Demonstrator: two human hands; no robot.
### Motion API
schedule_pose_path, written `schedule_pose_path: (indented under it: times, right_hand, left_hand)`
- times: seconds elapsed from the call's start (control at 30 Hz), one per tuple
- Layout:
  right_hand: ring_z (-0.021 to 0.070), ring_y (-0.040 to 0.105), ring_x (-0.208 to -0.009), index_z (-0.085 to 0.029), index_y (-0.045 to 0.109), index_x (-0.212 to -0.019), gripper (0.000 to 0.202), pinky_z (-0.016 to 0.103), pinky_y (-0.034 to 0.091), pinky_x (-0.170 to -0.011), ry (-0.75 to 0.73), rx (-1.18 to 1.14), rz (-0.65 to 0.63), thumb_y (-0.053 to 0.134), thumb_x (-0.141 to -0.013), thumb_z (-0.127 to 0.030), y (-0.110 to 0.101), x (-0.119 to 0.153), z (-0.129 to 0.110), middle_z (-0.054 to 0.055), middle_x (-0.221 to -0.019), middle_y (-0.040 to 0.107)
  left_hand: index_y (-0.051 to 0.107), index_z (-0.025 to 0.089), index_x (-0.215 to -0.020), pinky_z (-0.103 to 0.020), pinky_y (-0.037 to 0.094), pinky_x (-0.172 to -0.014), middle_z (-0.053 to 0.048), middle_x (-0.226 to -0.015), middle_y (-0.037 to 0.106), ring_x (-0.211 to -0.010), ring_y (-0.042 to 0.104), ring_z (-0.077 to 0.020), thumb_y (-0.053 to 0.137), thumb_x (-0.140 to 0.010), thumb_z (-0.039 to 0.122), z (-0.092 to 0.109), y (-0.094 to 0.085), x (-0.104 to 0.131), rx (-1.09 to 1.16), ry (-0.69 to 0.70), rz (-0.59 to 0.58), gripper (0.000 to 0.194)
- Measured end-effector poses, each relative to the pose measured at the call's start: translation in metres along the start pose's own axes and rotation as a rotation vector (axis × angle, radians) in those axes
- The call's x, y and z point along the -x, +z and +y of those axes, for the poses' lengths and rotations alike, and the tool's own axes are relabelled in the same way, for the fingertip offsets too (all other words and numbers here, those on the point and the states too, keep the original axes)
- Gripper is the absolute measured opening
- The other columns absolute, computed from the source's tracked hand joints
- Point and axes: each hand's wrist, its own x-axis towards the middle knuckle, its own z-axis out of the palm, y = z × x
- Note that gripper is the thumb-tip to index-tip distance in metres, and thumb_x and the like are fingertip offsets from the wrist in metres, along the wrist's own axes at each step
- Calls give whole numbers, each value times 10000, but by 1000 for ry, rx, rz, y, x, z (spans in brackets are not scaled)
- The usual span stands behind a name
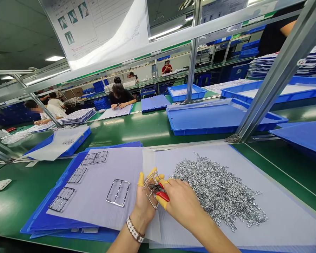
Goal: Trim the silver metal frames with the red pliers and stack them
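My left hand (142,202), with yellow covers on its fingertips and a beaded bracelet at the wrist, holds up a small silvery frame with crossbars (150,201). My right hand (183,201) grips red-handled cutting pliers (163,196), whose jaws are at the held frame. Whether the jaws are closed on a bar is too small to tell. A similar silvery frame (118,192) lies on the white sheet (94,189) left of my hands. Darker-looking frames (61,199) lie along that sheet's left side. Right of my hands, a heap of small silvery pieces (217,188) spreads over another white sheet (287,225).
Blue trays (200,121) stand behind the sheets, near a slanted metal post (274,77). A blue tray with paper (76,142) is at the left. A person in black (121,95) works across the green table (137,124). A hanging instruction sheet (102,24) is overhead.
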Motion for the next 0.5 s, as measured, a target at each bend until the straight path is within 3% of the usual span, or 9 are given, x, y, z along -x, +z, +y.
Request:
schedule_pose_path:
  times: [0.5]
  right_hand:
    - [263, 640, -848, -224, 662, -946, 183, 355, 421, -705, -4, 25, -35, 583, -810, -318, -1, -3, -4, 75, -902, 698]
  left_hand:
    - [609, 145, -1206, -378, 424, -907, -118, -1042, 699, -955, 631, -260, 477, -856, 551, -4, -2, -1, -84, 76, 45, 553]
